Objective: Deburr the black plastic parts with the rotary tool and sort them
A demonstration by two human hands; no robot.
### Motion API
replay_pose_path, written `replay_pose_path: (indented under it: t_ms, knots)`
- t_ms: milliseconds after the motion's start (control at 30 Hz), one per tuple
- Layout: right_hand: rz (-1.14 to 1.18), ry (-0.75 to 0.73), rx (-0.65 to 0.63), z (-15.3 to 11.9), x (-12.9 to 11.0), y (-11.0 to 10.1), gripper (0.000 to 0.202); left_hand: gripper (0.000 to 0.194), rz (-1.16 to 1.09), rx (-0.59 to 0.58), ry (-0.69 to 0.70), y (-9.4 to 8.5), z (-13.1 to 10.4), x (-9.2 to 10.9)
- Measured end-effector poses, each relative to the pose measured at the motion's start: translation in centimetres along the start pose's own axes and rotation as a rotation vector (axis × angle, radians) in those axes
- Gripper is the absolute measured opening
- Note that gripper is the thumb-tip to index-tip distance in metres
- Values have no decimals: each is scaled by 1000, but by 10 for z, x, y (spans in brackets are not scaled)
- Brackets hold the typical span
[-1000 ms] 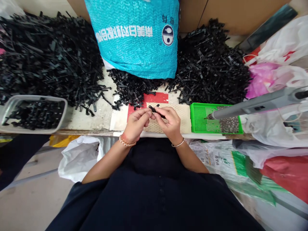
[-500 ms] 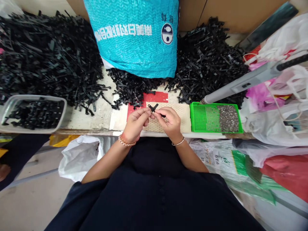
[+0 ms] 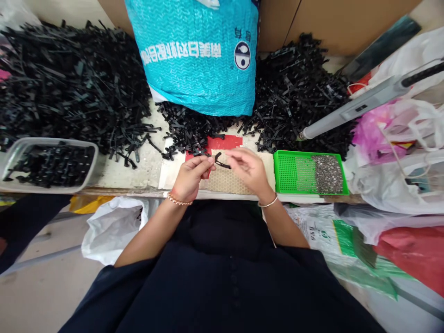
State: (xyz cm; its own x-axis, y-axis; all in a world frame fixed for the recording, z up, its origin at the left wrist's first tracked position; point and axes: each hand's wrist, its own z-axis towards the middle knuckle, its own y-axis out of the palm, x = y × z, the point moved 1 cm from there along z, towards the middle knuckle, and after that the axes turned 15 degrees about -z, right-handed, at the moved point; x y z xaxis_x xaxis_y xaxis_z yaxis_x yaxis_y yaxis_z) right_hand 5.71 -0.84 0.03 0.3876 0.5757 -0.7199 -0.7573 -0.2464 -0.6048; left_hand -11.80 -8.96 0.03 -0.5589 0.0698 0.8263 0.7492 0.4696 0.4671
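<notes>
My left hand (image 3: 194,175) pinches a pair of slim black plastic strips (image 3: 223,163) between thumb and fingertips. The strips spread apart to the right in a V. My right hand (image 3: 250,172) is just right of them, smeared by motion, so its grip and any contact with the strips are unclear. Below both hands lies a beige honeycomb-patterned mat (image 3: 229,181), with a red printed patch (image 3: 229,143) behind it. Right of the mat, a green perforated tray (image 3: 286,172) holds many small metal pieces (image 3: 328,173) on its right side.
Black strips are heaped at the left (image 3: 69,83) and right (image 3: 294,88). A blue woven sack (image 3: 197,78) stands between the heaps. More black pieces fill a clear tub (image 3: 90,173). A grey screwdriver-like tool (image 3: 350,113) slants above the tray. Plastic bags (image 3: 398,171) crowd the right.
My right hand has moved right, away from my left fingers. My left hand has shifted slightly left and keeps the black strips, whose angle has turned.
</notes>
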Motion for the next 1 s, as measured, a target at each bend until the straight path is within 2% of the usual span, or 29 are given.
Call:
replay_pose_path:
  t_ms: [67,133,267,367,433,500,600,700,833,1000]
  knots:
    - [-87,-7,-42,27,10,-7,25,36,19,13,21,-7,2,4]
    - [-276,-55,-133,57,22,-3,23,36,34,20,25,-14,1,7]
    - [-626,-77,-406,101,42,28,25,36,63,-23,-4,-24,-4,3]
    - [-716,-73,-496,111,49,42,29,37,89,-63,3,-33,-5,-2]
    - [-683,-65,-474,110,49,38,29,35,110,-74,35,-39,-3,-3]
    - [-537,-38,-414,103,44,25,25,32,139,-81,105,-43,0,-1]
    - [-111,63,-371,83,30,4,13,28,156,-100,196,-40,3,6]
    - [198,155,-434,59,12,-6,15,26,86,-157,165,-28,1,10]
    - [241,190,-508,39,2,-8,19,27,-7,-180,122,-14,-7,7]
    - [327,250,-509,31,1,-12,23,35,17,-112,136,-10,-13,1]
